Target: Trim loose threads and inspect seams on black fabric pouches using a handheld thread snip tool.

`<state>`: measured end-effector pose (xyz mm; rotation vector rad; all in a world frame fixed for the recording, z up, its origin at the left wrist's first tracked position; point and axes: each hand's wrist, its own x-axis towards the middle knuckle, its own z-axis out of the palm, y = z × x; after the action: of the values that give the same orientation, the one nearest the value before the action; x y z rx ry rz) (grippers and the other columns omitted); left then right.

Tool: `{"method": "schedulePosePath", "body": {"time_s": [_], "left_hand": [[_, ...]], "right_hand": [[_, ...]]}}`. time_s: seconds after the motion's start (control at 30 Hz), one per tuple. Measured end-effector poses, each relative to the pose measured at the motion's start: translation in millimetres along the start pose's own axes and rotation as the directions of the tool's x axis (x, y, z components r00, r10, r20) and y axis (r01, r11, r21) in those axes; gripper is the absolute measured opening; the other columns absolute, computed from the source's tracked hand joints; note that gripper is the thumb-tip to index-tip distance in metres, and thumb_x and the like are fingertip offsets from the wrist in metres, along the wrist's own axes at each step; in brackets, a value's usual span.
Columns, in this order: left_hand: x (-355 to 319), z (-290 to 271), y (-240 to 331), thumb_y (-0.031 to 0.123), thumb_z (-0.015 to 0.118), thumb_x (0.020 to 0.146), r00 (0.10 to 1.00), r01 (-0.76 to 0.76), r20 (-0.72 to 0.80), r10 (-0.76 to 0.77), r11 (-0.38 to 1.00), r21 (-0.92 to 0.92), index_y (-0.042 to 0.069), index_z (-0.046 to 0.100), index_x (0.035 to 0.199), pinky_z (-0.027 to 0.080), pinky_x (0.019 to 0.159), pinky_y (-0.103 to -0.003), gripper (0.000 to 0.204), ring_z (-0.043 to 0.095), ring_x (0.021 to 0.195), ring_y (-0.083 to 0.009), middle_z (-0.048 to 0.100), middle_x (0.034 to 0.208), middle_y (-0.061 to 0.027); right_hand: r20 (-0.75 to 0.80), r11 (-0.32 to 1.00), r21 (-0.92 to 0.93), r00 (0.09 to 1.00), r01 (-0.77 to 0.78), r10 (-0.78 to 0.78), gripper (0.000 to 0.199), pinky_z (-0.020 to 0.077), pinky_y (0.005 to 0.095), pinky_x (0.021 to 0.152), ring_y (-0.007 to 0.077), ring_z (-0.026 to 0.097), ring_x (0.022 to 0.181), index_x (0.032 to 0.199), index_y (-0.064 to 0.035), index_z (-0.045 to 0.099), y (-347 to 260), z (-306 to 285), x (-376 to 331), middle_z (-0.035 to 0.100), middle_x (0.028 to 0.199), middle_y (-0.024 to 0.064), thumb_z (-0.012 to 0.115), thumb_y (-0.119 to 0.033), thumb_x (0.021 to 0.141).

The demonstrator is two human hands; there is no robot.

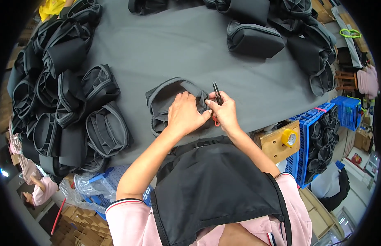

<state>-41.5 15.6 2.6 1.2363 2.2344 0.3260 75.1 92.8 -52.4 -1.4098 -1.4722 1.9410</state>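
An unzipped black fabric pouch (159,98) with a grey lining lies in front of me on the grey-covered table. My left hand (184,115) reaches into its opening and holds it, fingers on the lining and thumb stretched toward the right edge. At that right edge, my right hand (225,110) has thumb and fingertips pinched close together at the fabric. The same hand holds a small pair of scissors (217,92), black blades pointing away from me and a reddish handle below the palm. Whether the right fingertips also grip the pouch edge is too small to tell.
Many similar pouches (106,129) are heaped along the left; more pouches (256,41) lie at the far right. Beside the table's right edge stand a wooden block (272,141) with a yellow tape roll (289,137) and a blue crate (303,123) of pouches. Cartons (81,221) sit lower left.
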Motion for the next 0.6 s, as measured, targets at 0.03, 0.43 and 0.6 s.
{"method": "schedulePosePath", "body": {"time_s": [0.03, 0.43, 0.6], "left_hand": [[1.1, -1.5, 1.3, 0.041, 0.069, 0.067, 1.0, 0.001, 0.0, -0.001, 1.0, 0.001, -0.007, 0.059, 0.091, 0.047, 0.079, -0.041, 0.054, 0.052, 0.095, -0.0285, 0.055, 0.094, -0.0156], [25.1, 8.9, -28.3, 0.009, 0.052, 0.073, 0.994, -0.099, -0.048, 0.095, 0.993, -0.066, -0.008, 0.053, 0.075, 0.046, 0.075, -0.047, 0.017, 0.058, 0.083, -0.0415, 0.058, 0.081, -0.0284], [28.5, -0.7, -36.3, 0.015, 0.06, 0.078, 0.992, -0.01, 0.112, 0.052, 0.938, -0.347, -0.007, 0.051, 0.072, 0.044, 0.069, -0.048, 0.024, 0.058, 0.079, -0.0438, 0.058, 0.08, -0.0281]], "right_hand": [[0.001, 1.0, 0.001, 1.0, 0.0, 0.0, 0.014, 0.0399, 0.0233, 0.052, 0.006, 0.049, 0.059, 0.084, 0.0009, 0.059, 0.7, 0.7, 0.6, 0.058, 0.066, 0.0006, 0.067, -0.005, 0.075], [0.196, 0.989, 0.089, 0.976, -0.116, 0.096, 0.015, 0.0305, 0.0219, 0.037, 0.0038, 0.041, 0.044, 0.089, -0.0006, 0.059, 5.1, 1.8, 9.8, 0.057, 0.068, -0.0007, 0.065, -0.002, 0.076], [0.378, 0.949, 0.197, 0.913, -0.244, 0.156, 0.018, 0.0342, 0.0212, 0.041, 0.0048, 0.045, 0.048, 0.092, 0.001, 0.059, 4.5, -11.7, 21.0, 0.057, 0.072, 0.0002, 0.065, 0.001, 0.074]]}}
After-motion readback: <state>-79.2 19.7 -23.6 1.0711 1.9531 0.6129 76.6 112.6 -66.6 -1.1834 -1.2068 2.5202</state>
